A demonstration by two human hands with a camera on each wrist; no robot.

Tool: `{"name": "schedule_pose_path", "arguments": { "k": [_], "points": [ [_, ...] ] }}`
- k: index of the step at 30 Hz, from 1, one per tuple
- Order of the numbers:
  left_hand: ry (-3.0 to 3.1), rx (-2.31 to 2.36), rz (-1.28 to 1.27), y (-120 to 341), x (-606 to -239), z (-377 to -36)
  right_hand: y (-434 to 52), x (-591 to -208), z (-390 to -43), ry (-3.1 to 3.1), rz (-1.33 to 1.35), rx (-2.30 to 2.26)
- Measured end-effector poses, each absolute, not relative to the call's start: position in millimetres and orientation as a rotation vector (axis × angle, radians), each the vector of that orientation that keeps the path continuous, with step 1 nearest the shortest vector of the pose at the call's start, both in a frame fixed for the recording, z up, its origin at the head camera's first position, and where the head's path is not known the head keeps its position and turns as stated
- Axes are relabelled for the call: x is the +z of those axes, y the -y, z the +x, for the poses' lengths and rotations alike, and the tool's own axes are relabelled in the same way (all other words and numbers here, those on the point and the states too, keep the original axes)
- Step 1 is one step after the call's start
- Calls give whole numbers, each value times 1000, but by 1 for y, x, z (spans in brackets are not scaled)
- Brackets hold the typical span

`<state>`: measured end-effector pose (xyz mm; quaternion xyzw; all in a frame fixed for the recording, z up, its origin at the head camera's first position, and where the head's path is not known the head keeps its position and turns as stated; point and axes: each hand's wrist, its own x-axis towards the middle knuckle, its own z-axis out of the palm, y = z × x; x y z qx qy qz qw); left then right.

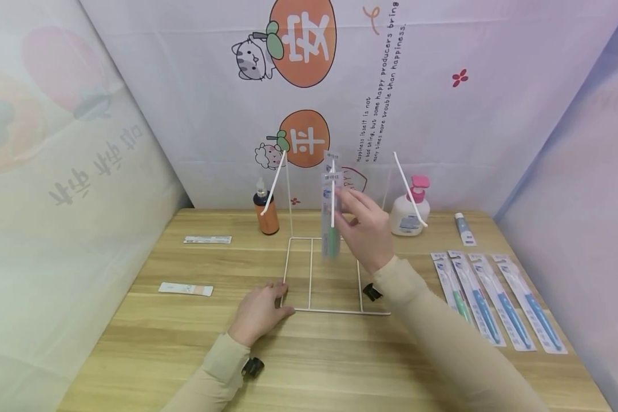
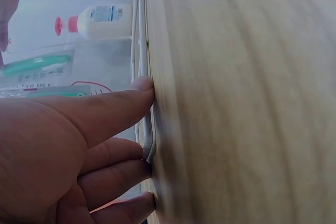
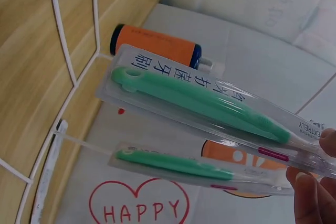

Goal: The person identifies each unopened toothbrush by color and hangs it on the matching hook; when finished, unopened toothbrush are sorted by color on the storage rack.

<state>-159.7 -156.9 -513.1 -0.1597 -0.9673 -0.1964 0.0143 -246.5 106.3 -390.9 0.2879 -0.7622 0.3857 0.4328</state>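
My right hand (image 1: 365,229) pinches a clear-packaged green toothbrush (image 3: 194,100) by the upper part of its pack. The pack hangs upright at the middle prong (image 1: 333,200) of a white wire rack (image 1: 309,274). Behind it, a second packaged green toothbrush (image 3: 173,163) hangs on the same prong, mostly hidden in the head view. Whether the front pack's hole is over the prong, I cannot tell. Down at the rack's front left corner, my left hand (image 1: 260,312) holds the base wire, thumb on the front bar and fingers on the side.
Several packaged toothbrushes (image 1: 510,303) lie on the right. A toothpaste tube (image 1: 464,229) and a white pump bottle (image 1: 408,214) are behind them. An orange-labelled bottle (image 1: 266,214) stands back left, near a thin sachet (image 1: 208,240) and a wider sachet (image 1: 185,289). Two outer prongs stick forward.
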Motion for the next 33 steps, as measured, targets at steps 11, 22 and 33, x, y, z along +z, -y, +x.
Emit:
{"name": "schedule_pose_path", "arguments": {
  "k": [11,22,33],
  "points": [
    [2997,-623,-495,156,-514,-159,-106,-393,-278,1877,673,937],
    [3008,-637,-475,154,-514,-159,-107,-393,-289,1900,683,911],
    [3008,-649,-467,154,-512,-157,-108,-394,-286,1902,694,922]
  ]
}}
